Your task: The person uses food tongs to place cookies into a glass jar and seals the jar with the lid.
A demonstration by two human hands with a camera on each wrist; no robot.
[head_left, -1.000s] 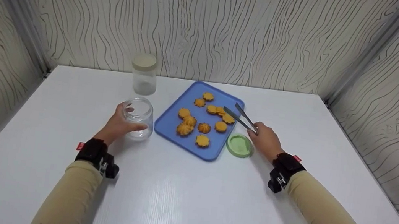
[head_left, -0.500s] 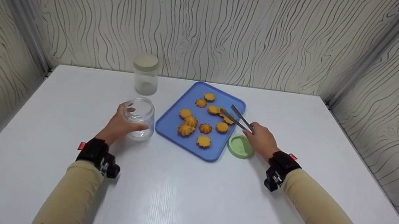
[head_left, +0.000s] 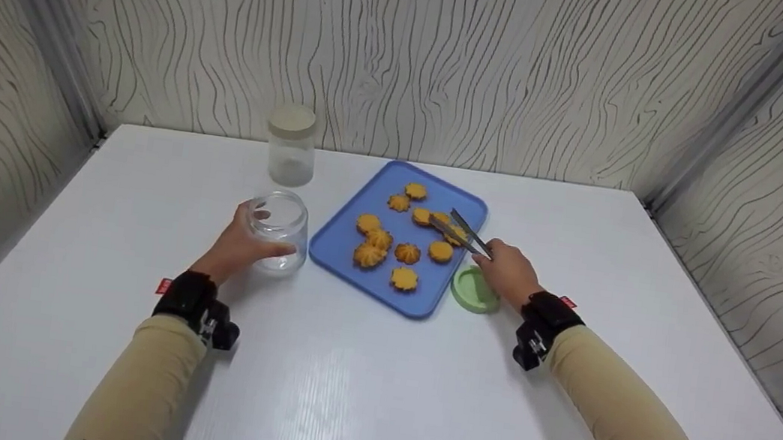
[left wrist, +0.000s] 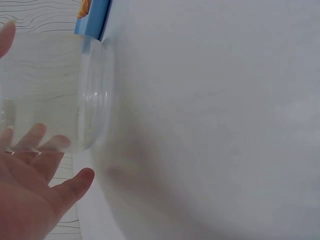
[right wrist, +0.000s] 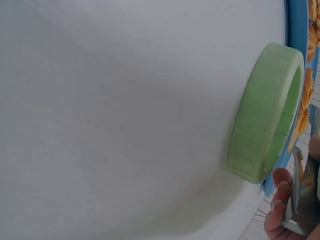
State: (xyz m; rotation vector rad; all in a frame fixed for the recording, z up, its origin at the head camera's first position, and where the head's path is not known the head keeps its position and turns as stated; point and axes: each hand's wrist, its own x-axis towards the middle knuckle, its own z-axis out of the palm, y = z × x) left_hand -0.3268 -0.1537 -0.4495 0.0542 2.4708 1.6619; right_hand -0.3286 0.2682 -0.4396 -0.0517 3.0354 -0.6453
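Note:
My left hand (head_left: pixel 237 245) holds a clear open-topped jar (head_left: pixel 296 229) upright on the table, thumb on the near side and fingers round the far side. In the left wrist view the jar (left wrist: pixel 45 80) shows no contents. Metal tongs (head_left: pixel 454 234) are gripped in my right hand (head_left: pixel 513 275). Their two arms stand apart, tips over a cluster of golden cookies (head_left: pixel 455 236) at the right of the blue tray (head_left: pixel 341 259). A green lid (head_left: pixel 463 299), hollow side up, lies beside the tray, just below the right hand; the right wrist view shows this lid (right wrist: pixel 257 120) close up.
A second jar (head_left: pixel 291 165), with a pale lid on, stands behind the held jar near the back wall. Several other cookies (head_left: pixel 404 279) are spread over the tray. Wood-grain panels (head_left: pixel 368 50) enclose the white table (head_left: pixel 339 387) at the back and sides.
My right hand has moved slightly left with the tongs, bringing the tips further over the cookie cluster. The left hand keeps its hold on the jar; the whole head view shifted slightly.

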